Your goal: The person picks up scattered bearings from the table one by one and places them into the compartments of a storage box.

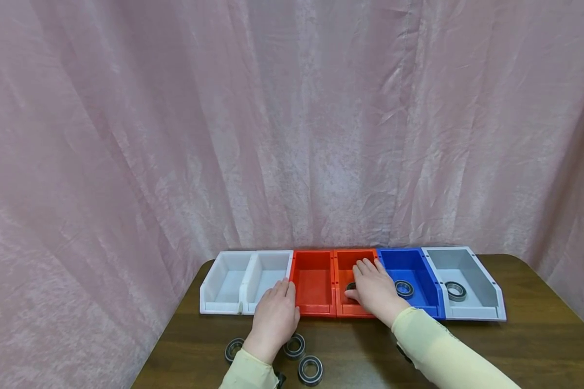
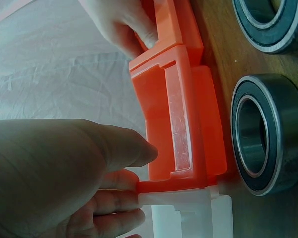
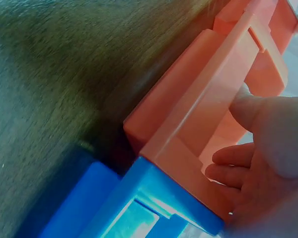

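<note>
My right hand [image 1: 377, 289] reaches into the orange-red bin [image 1: 355, 259], its fingers fairly straight. A dark ring bearing [image 1: 350, 286] shows in that bin beside the thumb, mostly hidden by the hand. In the right wrist view the thumb [image 3: 246, 106] stands apart from the fingers, with no bearing visible between them. My left hand [image 1: 274, 313] is at the front of the bins, where the white bin [image 1: 267, 270] meets the red bin [image 1: 313, 275]. Its fingers are relaxed and hold nothing; in the left wrist view the fingertips [image 2: 131, 218] lie by that border.
Bearings lie on the brown table near my left forearm: one bearing [image 1: 232, 351] to its left, another bearing [image 1: 294, 354] and a nearer bearing [image 1: 310, 381] to its right. The blue bin [image 1: 399, 262] and grey bin [image 1: 443, 259] each hold a bearing. A pink curtain [image 1: 297, 135] hangs behind.
</note>
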Action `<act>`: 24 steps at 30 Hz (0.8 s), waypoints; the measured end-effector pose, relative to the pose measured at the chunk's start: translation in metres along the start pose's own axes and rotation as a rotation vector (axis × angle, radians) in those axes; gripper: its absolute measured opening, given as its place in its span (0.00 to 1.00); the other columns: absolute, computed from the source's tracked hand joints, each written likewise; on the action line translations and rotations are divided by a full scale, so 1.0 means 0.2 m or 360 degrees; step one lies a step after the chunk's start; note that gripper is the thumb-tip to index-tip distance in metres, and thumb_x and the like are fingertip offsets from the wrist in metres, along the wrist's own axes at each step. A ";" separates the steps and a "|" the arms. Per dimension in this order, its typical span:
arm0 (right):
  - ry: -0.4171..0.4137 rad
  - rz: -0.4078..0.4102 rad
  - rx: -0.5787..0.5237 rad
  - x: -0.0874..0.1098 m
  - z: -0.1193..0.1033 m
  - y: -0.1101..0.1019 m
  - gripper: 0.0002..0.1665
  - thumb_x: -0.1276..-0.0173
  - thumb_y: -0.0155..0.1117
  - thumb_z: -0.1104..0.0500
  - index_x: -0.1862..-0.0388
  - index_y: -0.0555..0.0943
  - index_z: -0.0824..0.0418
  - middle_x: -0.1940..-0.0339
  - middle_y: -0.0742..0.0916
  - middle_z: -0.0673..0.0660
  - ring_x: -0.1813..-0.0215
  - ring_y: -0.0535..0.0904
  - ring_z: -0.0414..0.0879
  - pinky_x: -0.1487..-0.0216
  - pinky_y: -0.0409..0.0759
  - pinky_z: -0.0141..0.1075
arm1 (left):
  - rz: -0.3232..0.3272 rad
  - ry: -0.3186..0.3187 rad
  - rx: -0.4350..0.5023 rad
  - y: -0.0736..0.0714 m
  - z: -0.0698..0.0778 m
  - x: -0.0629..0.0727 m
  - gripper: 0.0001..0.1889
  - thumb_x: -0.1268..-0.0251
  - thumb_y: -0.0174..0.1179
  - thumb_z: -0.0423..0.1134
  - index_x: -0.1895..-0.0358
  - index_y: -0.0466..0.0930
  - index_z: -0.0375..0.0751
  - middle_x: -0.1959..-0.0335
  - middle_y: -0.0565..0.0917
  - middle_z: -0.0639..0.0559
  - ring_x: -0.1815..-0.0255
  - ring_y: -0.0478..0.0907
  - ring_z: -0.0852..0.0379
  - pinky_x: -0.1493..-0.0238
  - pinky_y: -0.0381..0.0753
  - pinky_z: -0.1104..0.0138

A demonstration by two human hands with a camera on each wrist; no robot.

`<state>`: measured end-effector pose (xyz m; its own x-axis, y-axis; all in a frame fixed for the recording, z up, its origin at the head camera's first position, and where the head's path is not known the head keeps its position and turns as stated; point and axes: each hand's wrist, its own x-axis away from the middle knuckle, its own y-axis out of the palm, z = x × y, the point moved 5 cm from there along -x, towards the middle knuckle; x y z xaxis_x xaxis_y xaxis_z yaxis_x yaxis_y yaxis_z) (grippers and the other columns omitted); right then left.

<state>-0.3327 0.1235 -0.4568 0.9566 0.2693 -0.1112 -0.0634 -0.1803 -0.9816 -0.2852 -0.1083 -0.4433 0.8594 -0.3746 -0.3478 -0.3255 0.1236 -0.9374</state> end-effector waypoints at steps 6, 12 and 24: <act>-0.0007 0.0051 -0.0022 0.05 0.01 -0.03 0.46 0.24 0.75 0.45 0.21 0.73 0.74 0.19 0.74 0.73 0.15 0.64 0.71 0.14 0.54 0.65 | 0.0010 -0.0003 -0.0002 0.00 0.00 0.00 0.34 0.35 0.80 0.42 0.31 0.82 0.28 0.32 0.84 0.33 0.32 0.84 0.38 0.31 0.84 0.47; -0.0049 0.0122 -0.0018 0.11 0.02 -0.06 0.46 0.24 0.75 0.45 0.21 0.74 0.74 0.19 0.75 0.74 0.16 0.65 0.71 0.14 0.56 0.66 | 0.0014 0.0005 -0.0012 0.00 0.00 -0.01 0.33 0.35 0.79 0.42 0.31 0.82 0.28 0.31 0.84 0.33 0.32 0.84 0.38 0.31 0.84 0.47; -0.0138 0.0289 0.0051 0.26 0.04 -0.11 0.44 0.25 0.77 0.44 0.25 0.77 0.74 0.22 0.78 0.74 0.18 0.69 0.70 0.17 0.62 0.65 | 0.0022 0.0028 -0.0024 0.00 0.00 0.00 0.33 0.34 0.79 0.42 0.31 0.82 0.27 0.32 0.84 0.33 0.33 0.84 0.38 0.31 0.84 0.48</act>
<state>-0.2829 0.1486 -0.4412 0.9007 0.3157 -0.2983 -0.2427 -0.2037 -0.9485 -0.2848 -0.1079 -0.4441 0.8478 -0.3890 -0.3605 -0.3436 0.1150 -0.9321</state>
